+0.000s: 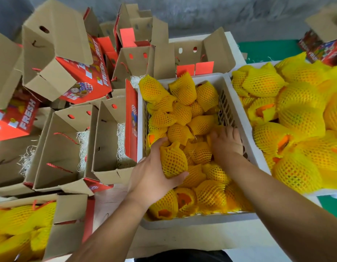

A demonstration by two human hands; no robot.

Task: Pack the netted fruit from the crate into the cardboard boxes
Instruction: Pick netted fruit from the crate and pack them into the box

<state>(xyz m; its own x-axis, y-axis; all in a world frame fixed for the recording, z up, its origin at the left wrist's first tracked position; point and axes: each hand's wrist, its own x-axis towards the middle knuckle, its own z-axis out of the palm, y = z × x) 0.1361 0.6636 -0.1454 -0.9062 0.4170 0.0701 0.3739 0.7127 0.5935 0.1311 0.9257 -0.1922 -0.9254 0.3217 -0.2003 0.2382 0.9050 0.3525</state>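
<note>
A white plastic crate (201, 222) in front of me is full of several small fruits in orange-yellow foam net. My left hand (150, 173) grips one netted fruit (173, 160) just above the pile, thumb under it and fingers behind. Over at the crate's right side, my right hand (225, 143) reaches down among the netted fruits, its fingertips hidden between them. Left of the crate stand open cardboard boxes (109, 148) lined with white shredded paper.
A second white crate (258, 154) on the right holds larger yellow-netted fruits. Empty red-and-brown boxes marked FRESH (82, 76) are stacked at the back left. A box (65, 225) at bottom left holds yellow-netted fruit. Green floor shows at far right.
</note>
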